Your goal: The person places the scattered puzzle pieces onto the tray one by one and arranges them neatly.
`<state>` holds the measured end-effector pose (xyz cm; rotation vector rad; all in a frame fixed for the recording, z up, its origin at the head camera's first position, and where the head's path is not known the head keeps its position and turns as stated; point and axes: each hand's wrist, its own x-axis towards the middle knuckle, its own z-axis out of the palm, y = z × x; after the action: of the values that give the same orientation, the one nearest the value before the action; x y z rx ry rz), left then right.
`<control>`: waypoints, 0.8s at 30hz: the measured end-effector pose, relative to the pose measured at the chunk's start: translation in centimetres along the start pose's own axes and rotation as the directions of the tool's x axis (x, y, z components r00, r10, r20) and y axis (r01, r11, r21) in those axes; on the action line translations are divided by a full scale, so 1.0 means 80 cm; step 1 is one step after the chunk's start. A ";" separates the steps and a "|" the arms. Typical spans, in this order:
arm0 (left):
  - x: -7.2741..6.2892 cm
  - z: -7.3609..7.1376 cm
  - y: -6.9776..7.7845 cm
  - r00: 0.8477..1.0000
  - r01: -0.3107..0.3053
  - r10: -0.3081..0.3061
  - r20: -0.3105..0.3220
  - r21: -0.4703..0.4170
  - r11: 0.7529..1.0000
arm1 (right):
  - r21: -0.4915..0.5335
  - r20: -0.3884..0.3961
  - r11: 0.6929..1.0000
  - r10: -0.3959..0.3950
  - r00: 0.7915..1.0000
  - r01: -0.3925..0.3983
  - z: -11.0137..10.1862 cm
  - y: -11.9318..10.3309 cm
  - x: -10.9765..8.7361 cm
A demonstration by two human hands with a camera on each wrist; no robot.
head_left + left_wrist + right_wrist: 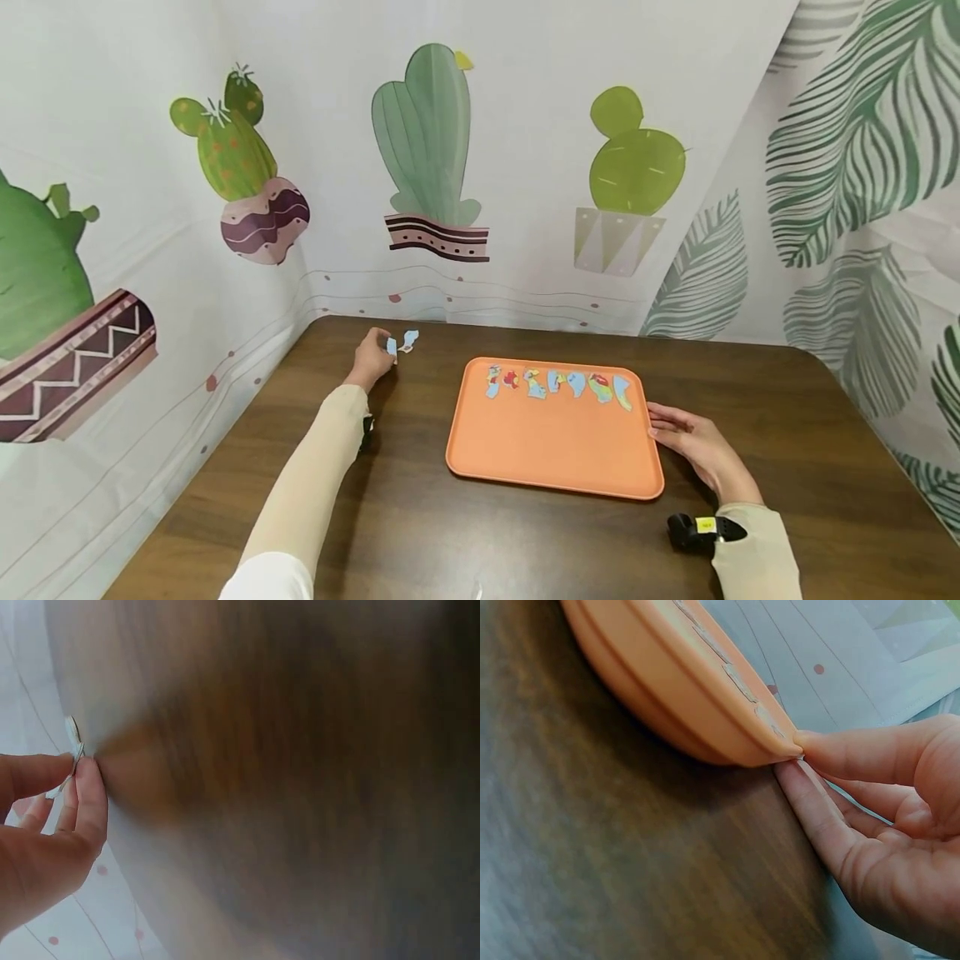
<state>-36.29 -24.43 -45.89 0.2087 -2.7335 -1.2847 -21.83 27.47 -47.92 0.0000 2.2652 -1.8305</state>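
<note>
At the table's far left, my left hand (370, 360) pinches a light-blue puzzle piece (392, 347) between thumb and fingertips. Another blue puzzle piece (409, 340) is just right of it; whether the two touch, I cannot tell. In the left wrist view the pinched piece (78, 753) shows edge-on. My right hand (699, 447) grips the right rim of an orange tray (555, 450), thumb on top and fingers beneath, as the right wrist view shows. Along the tray's far side runs a row of several colourful puzzle pieces (536, 385), mostly blue with red and yellow parts.
The dark wooden table (420, 542) has rounded far corners. Behind it hangs a white cloth (525, 167) printed with cacti and leaves, close to the table's back edge. A black wrist device (697, 533) sits on the right forearm.
</note>
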 end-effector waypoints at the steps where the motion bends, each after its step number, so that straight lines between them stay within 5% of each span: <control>1: -0.001 0.002 0.001 1.000 0.012 -0.011 0.008 -0.057 0.998 | 0.001 0.001 1.000 -0.001 1.000 0.001 0.001 0.000 0.000; 4: -0.007 0.009 0.009 0.998 0.047 -0.037 0.046 -0.256 0.966 | 0.002 0.003 1.000 -0.005 1.000 0.005 0.001 0.000 0.001; 9: -0.016 0.022 0.030 0.991 0.117 -0.075 0.110 -0.457 0.882 | 0.001 0.000 1.000 -0.003 1.000 0.003 0.000 0.001 0.003; 19: -0.058 0.056 0.096 0.965 0.234 -0.099 0.241 -0.634 0.737 | 0.007 0.009 1.000 -0.014 1.000 0.014 0.001 -0.001 0.000; 24: -0.094 0.084 0.131 0.949 0.271 -0.086 0.305 -0.640 0.719 | 0.007 -0.001 1.000 -0.010 1.000 0.010 0.004 -0.003 -0.001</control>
<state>-30.80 -11.42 -42.41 0.2523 -2.2345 -2.4147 -21.70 27.16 -47.70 -0.0101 2.2636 -1.8437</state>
